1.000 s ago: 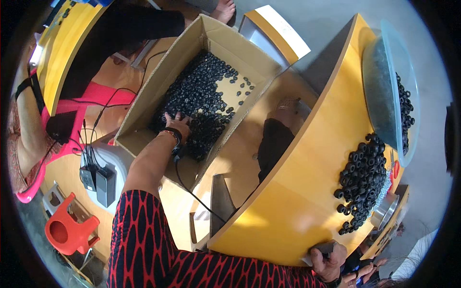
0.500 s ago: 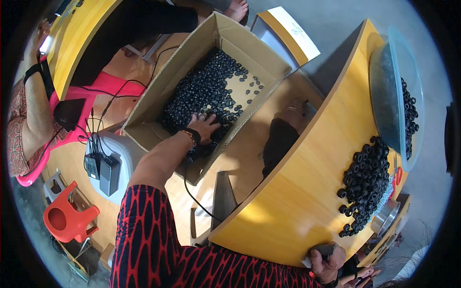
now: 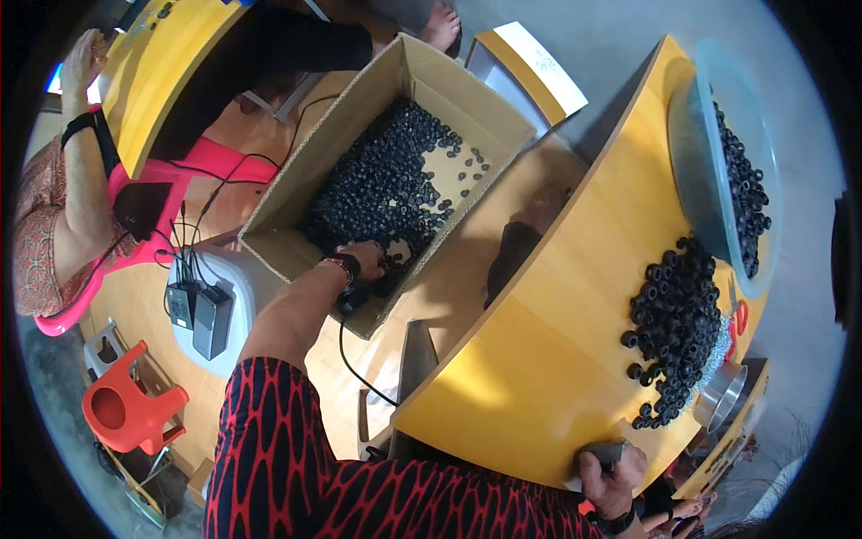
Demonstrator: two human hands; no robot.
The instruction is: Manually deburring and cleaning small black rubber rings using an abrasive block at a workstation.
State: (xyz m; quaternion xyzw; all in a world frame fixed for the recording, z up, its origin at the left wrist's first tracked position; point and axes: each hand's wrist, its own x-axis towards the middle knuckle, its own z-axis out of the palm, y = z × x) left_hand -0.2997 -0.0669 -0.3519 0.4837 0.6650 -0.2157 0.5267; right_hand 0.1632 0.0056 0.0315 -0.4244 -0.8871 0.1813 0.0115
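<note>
My left hand (image 3: 365, 258) reaches into a cardboard box (image 3: 485, 83) holding many small black ring-shaped parts (image 3: 382, 166). Its fingers curl down among the parts near the box's front end and are partly hidden; they seem closed around some of them. At the near edge of the yellow wooden table (image 3: 530, 377), my right hand (image 3: 615, 481) grips a dark grey, blocky object (image 3: 603, 455), its thumb pressed against the side. Beyond that hand, a heap of larger black rings (image 3: 673, 328) lies on the tabletop.
A translucent bluish basin (image 3: 696, 162) with black rings stands at the table's far right. Red-handled scissors (image 3: 741, 317) and a metal bowl (image 3: 723, 395) are near the heap. At left are a seated person (image 3: 85, 198), power adapters (image 3: 211, 323) on a white stool and a red stool (image 3: 135, 400).
My left hand has gone from spread fingers on top of the parts to curled fingers lower among them, nearer the box's front end. My right hand still holds the grey object.
</note>
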